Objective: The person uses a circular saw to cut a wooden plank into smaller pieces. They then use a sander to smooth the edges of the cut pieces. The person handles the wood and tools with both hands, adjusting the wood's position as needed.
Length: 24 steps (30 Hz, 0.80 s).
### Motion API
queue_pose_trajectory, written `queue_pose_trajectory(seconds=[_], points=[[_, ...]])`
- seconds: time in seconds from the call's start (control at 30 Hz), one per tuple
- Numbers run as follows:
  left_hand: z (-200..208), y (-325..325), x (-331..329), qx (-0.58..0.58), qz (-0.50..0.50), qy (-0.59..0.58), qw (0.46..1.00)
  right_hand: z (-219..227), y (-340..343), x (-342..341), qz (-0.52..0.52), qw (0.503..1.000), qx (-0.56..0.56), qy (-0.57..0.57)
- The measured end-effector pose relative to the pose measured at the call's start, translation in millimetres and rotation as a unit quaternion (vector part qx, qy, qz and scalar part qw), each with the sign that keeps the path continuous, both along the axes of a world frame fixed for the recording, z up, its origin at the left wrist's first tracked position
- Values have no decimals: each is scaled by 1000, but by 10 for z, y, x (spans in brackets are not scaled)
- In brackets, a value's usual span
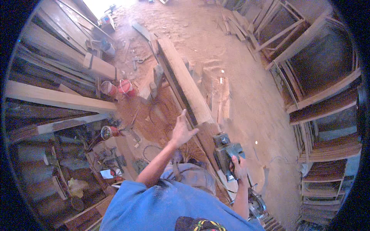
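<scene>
A long wooden beam [189, 86] runs from the far left of the middle toward me, pale on top except for a darker stretch at its near end. My right hand [239, 167] is wrapped round the handle of a dark green power tool, which looks like an electric planer [222, 148]. It sits at the near right end of the beam. My left hand [182, 130] reaches over the beam's left edge with its fingers spread and nothing in them. I cannot tell whether that hand touches the wood.
Red buckets [125, 87] stand on the dusty floor at the left, near stacked boards [58, 98]. Wooden frames [285, 32] and stacked panels [331, 148] line the right side. A cable [152, 150] and small tools lie left of the beam.
</scene>
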<state>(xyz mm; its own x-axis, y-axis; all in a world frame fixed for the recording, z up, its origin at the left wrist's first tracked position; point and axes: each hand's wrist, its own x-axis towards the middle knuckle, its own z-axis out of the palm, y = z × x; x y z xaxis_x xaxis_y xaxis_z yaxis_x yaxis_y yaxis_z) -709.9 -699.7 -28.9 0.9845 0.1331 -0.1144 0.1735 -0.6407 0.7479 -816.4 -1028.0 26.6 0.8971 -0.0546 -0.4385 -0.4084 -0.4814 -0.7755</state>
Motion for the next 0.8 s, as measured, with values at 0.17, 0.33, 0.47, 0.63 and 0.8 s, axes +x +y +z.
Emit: queue_pose_trajectory(seconds=[0.17,0.33,0.47,0.63,0.8], points=[[-5,-369,420,65,26,-8,997,-1323,-418,-123,36,977,-135,-160],[1,-395,478,50,-5,-34,998,-1347,-569,-161,1,986,-97,-138],[277,-15,372,13,52,-109,993,-1137,-473,-35,89,968,-174,-156],[1051,263,573,-107,92,-243,960,-1268,-597,-46,27,996,-43,-70],[1205,435,1191,-211,224,-367,878,-1559,-710,-66,26,998,-19,-50]])
